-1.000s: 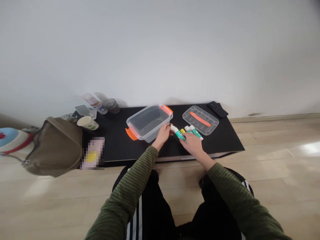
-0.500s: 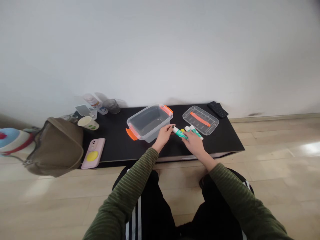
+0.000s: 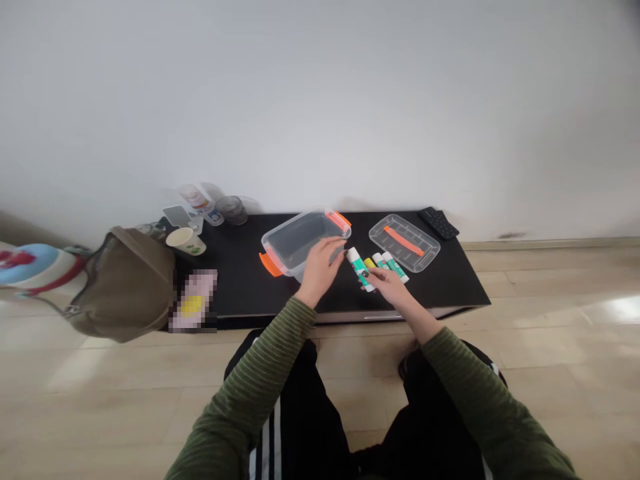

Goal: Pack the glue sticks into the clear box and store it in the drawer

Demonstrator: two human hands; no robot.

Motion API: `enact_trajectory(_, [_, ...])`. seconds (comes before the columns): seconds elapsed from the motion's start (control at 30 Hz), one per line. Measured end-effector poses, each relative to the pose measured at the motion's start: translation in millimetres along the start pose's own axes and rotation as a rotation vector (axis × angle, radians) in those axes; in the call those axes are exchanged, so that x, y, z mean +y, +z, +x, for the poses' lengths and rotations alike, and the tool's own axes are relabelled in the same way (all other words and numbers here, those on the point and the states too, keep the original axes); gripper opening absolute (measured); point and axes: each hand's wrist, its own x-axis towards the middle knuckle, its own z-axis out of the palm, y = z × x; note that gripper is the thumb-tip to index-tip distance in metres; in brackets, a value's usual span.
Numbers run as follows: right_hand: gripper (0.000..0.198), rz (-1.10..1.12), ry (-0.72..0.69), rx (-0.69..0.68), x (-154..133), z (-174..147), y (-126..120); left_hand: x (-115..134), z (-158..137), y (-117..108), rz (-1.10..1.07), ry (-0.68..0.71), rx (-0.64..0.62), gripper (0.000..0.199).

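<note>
Pale flooring point(image 3: 200, 400) lies nearest, with a black worktop point(image 3: 240, 288) set across it. Above the worktop's near half, the right hand point(image 3: 386, 283) pinches a green-and-white glue stick point(image 3: 359, 268), its grip closed around the near part with the thumb on top. That stick's long axis slants from near right to far left, so its white cap points away from the right hand. The left hand point(image 3: 320, 270) is the nearer one to this cap: its fingertips sit just beside it, thumb apart, with nothing visible in the grip; I cannot tell if they touch. Just right of the held stick lie a yellow-topped stick point(image 3: 369, 263) and two white-capped sticks point(image 3: 397, 268), slanting likewise. Farther off, an open clear box point(image 3: 287, 233) stands beyond the left hand, and a clear lid point(image 3: 417, 233) lies to its right. White wall point(image 3: 320, 100) closes the far side.
</note>
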Motion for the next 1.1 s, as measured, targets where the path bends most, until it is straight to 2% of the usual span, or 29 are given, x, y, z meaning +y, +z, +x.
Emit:
enact_trajectory(0.07, [0.054, 0.007, 0.025, 0.027, -4, -2, 0, -8, 5, -28, 0.183, -0.050, 0.169, 0.032])
enact_trajectory(0.17, [0.057, -0.003, 0.035, 0.065, -4, -6, -3, -39, 14, -69, 0.377, -0.252, 0.393, 0.046])
enact_trajectory(0.23, [0.059, -0.001, 0.041, 0.076, -3, -8, -5, -63, 16, -87, 0.407, -0.416, 0.415, 0.063])
enact_trajectory(0.33, [0.059, 0.011, 0.031, 0.111, -1, -10, -8, -91, 12, -100, 0.237, -0.578, 0.315, 0.072])
enact_trajectory(0.4, [0.058, 0.027, 0.008, 0.156, -2, -11, -8, -100, 5, -102, 0.112, -0.614, 0.259, 0.076])
enact_trajectory(0.5, [0.057, 0.009, -0.042, 0.215, -9, -15, -6, -101, -11, -101, 0.054, -0.615, 0.197, 0.080])
enact_trajectory(0.7, [0.052, -0.171, -0.257, 0.243, -32, -25, 13, -80, -50, -93, 0.068, -0.582, 0.037, 0.081])
enact_trajectory(0.9, [0.034, -0.594, -0.391, 0.169, -69, -28, 60, -56, -84, -77, 0.064, -0.480, -0.005, 0.083])
enact_trajectory(1.0, [0.027, -0.868, -0.375, 0.132, -86, -24, 86, -50, -97, -72, 0.077, -0.442, 0.014, 0.081])
enact_trajectory(1.1, [0.028, -1.088, -0.317, 0.022, -97, -19, 109, -45, -105, -71, 0.112, -0.419, 0.006, 0.078])
